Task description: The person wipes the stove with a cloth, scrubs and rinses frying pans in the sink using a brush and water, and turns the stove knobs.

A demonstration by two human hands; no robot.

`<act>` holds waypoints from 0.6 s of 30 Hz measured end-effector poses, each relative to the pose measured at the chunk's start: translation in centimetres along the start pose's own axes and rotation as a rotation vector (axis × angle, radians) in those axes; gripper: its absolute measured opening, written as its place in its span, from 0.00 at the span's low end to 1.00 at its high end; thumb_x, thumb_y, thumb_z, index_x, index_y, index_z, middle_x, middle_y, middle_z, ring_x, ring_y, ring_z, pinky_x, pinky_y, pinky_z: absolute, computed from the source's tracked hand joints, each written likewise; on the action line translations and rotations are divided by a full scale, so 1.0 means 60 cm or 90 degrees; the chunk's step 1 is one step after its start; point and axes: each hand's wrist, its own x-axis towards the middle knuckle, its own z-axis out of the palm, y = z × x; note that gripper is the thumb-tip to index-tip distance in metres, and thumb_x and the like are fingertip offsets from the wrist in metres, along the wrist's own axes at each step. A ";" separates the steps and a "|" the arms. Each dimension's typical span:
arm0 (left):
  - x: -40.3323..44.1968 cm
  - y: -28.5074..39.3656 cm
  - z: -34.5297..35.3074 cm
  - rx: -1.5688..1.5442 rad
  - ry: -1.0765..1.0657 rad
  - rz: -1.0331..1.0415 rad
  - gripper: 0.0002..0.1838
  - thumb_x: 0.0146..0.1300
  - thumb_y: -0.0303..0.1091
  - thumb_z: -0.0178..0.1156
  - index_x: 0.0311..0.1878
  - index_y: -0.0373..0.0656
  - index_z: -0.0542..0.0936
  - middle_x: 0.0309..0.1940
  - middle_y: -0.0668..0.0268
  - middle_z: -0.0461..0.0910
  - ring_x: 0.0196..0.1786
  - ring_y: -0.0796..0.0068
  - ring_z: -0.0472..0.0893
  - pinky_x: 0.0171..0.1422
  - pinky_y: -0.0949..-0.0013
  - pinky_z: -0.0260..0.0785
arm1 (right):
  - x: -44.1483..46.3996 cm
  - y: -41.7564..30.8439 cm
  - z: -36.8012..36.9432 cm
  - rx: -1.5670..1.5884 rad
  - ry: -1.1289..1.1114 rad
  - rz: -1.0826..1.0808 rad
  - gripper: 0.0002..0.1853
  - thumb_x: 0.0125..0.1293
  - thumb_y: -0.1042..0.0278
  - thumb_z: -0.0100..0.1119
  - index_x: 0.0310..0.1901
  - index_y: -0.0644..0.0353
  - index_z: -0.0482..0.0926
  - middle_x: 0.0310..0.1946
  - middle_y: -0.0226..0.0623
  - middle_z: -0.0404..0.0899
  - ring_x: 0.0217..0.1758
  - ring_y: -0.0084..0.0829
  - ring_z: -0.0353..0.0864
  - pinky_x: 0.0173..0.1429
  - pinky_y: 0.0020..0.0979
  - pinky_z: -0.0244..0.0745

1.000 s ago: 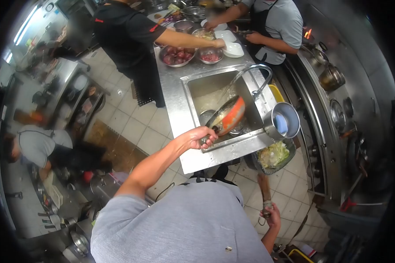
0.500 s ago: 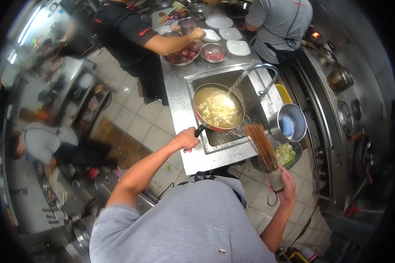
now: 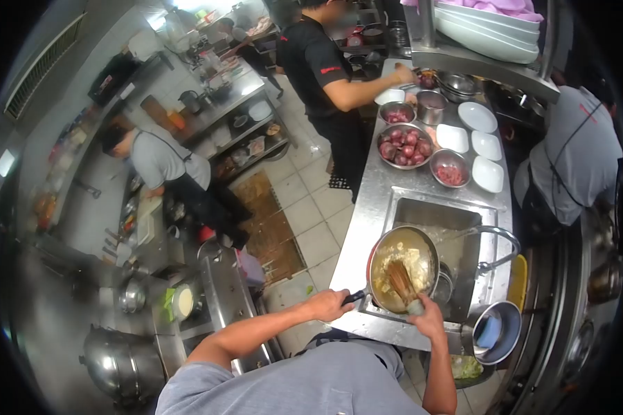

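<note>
My left hand (image 3: 330, 305) is closed around the black handle (image 3: 354, 297) of a frying pan (image 3: 373, 261), which is held over the near left part of the sink (image 3: 429, 213). Yellowish, cloudy liquid with pale bits lies in the pan. My right hand (image 3: 429, 317) grips the pale bound end of a bamboo wok brush (image 3: 399, 278), its brown bristles down inside the pan. The curved faucet (image 3: 503, 238) arches over the sink to the right of the pan. A round metal item, partly hidden, sits in the sink beside the pan.
Bowls of red onions (image 3: 406, 146) and chopped reddish pieces (image 3: 451, 171) stand beyond the sink, with white plates (image 3: 488, 173). A metal pot (image 3: 512, 332) holding something blue is at right. Co-workers stand across the counter (image 3: 353, 242), at right and at far left. A shelf (image 3: 484, 59) overhangs.
My right hand has brought the wok brush from the right of the sink into the pan. The pan has shifted away from the faucet's stream. My view has turned, showing more of the left side.
</note>
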 end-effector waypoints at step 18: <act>0.039 0.037 -0.024 -0.270 -0.254 -0.162 0.22 0.69 0.35 0.54 0.59 0.29 0.70 0.28 0.59 0.77 0.23 0.72 0.78 0.21 0.66 0.75 | 0.049 -0.143 -0.001 -0.383 -0.076 -0.107 0.39 0.50 0.66 0.64 0.70 0.49 0.75 0.40 0.57 0.86 0.45 0.55 0.86 0.51 0.48 0.81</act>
